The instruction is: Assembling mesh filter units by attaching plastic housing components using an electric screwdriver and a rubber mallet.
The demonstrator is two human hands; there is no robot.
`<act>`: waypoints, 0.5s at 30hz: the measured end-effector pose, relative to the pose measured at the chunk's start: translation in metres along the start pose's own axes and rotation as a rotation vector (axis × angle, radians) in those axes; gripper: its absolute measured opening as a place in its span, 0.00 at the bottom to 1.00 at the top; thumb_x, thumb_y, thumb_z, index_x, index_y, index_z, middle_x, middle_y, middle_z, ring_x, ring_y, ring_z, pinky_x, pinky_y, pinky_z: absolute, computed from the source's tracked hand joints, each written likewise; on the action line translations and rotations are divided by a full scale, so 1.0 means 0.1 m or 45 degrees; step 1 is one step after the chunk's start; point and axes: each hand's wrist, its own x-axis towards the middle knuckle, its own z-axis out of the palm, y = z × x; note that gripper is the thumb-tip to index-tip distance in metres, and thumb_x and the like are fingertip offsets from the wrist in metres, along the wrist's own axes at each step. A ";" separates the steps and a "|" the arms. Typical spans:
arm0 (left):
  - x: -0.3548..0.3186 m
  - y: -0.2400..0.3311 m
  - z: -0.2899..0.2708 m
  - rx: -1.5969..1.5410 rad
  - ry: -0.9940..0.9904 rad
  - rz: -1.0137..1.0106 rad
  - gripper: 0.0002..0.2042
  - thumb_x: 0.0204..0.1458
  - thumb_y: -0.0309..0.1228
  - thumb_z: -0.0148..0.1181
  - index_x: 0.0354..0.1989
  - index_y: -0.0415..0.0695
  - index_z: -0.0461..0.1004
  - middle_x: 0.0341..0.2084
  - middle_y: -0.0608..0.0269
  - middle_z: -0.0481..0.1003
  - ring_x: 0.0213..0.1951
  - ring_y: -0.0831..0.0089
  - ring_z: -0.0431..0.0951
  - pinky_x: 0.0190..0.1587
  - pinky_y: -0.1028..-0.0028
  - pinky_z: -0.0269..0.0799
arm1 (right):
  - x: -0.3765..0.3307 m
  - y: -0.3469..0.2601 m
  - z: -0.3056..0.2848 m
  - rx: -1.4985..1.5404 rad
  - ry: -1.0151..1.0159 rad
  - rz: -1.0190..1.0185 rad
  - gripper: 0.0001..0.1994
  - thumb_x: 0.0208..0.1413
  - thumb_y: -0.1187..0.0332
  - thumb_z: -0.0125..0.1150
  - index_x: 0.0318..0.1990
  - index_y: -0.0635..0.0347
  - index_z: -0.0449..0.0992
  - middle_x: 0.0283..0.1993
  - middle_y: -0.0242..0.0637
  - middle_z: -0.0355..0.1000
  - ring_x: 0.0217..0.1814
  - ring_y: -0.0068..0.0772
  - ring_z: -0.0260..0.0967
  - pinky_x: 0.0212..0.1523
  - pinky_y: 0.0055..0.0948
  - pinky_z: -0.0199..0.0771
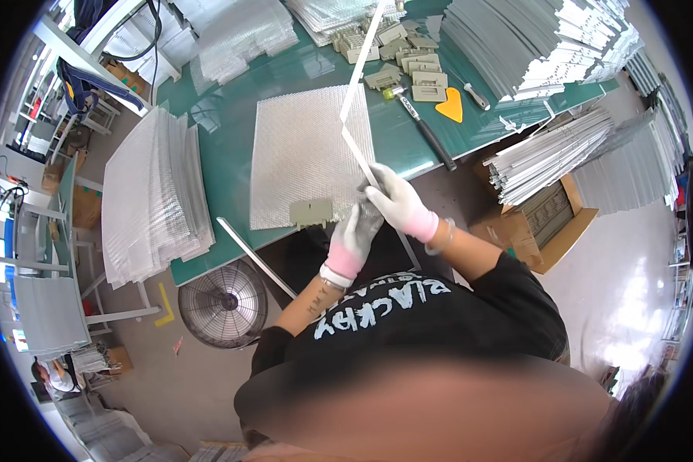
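Observation:
A long white strip (pixel 359 158), bent sharply partway along, slants down from the far side of the table. My right hand (pixel 399 202), in a white and pink glove, is closed around its lower part. Just to the left, my gloved left hand (pixel 354 237) is closed with its fingertips near the right hand; what they hold is hidden. Under the strip lies a silvery mesh panel (pixel 308 146) on the green table (pixel 227 165). A grey-green plastic piece (pixel 311 212) sits at the panel's near edge, left of my hands. Another white strip (pixel 254 256) runs diagonally toward my left forearm.
Stacked mesh panels (pixel 154 196) stand at the left, and pleated sheets (pixel 508 46) at the far right. Several plastic pieces (pixel 427 79), a black-handled tool (pixel 431 138), a yellow scraper (pixel 451 106) and a screwdriver (pixel 477 97) lie between. Below are a fan (pixel 223 304) and a cardboard box (pixel 566 235).

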 end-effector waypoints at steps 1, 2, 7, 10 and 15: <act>0.19 0.12 -0.01 -0.856 0.122 -0.208 0.18 0.68 0.38 0.45 0.54 0.34 0.66 0.51 0.49 0.72 0.53 0.58 0.73 0.59 0.59 0.68 | -0.10 -0.11 -0.03 -0.219 0.057 -0.028 0.29 0.61 0.79 0.49 0.70 0.66 0.51 0.46 0.38 0.72 0.40 0.24 0.71 0.45 0.23 0.74; 0.37 0.23 -0.02 -1.714 0.245 -0.409 0.18 0.67 0.39 0.47 0.52 0.34 0.68 0.50 0.49 0.72 0.52 0.58 0.74 0.58 0.59 0.69 | -0.16 -0.12 -0.04 -0.237 0.162 -0.104 0.30 0.61 0.78 0.50 0.71 0.64 0.52 0.45 0.37 0.71 0.36 0.24 0.71 0.43 0.22 0.74; 1.07 -0.29 -0.22 -1.266 0.269 -0.096 0.12 0.64 0.35 0.53 0.40 0.36 0.71 0.40 0.53 0.73 0.45 0.64 0.75 0.53 0.66 0.73 | -0.04 0.18 -0.07 0.553 0.049 0.325 0.29 0.65 0.75 0.47 0.73 0.60 0.49 0.40 0.34 0.66 0.26 0.16 0.58 0.28 0.17 0.66; 1.35 -0.13 -0.28 -1.821 0.427 -0.384 0.09 0.63 0.31 0.54 0.42 0.36 0.71 0.40 0.54 0.73 0.43 0.65 0.75 0.51 0.69 0.74 | 0.14 0.25 -0.08 0.773 -0.009 0.386 0.28 0.68 0.71 0.46 0.73 0.58 0.49 0.39 0.33 0.65 0.25 0.16 0.55 0.25 0.17 0.61; 1.46 -0.16 -0.28 -1.883 0.509 -0.320 0.10 0.63 0.30 0.54 0.45 0.36 0.71 0.42 0.55 0.74 0.45 0.64 0.76 0.50 0.66 0.75 | 0.12 0.23 -0.09 0.918 -0.009 0.424 0.27 0.68 0.71 0.46 0.73 0.57 0.50 0.39 0.34 0.65 0.25 0.16 0.54 0.24 0.16 0.59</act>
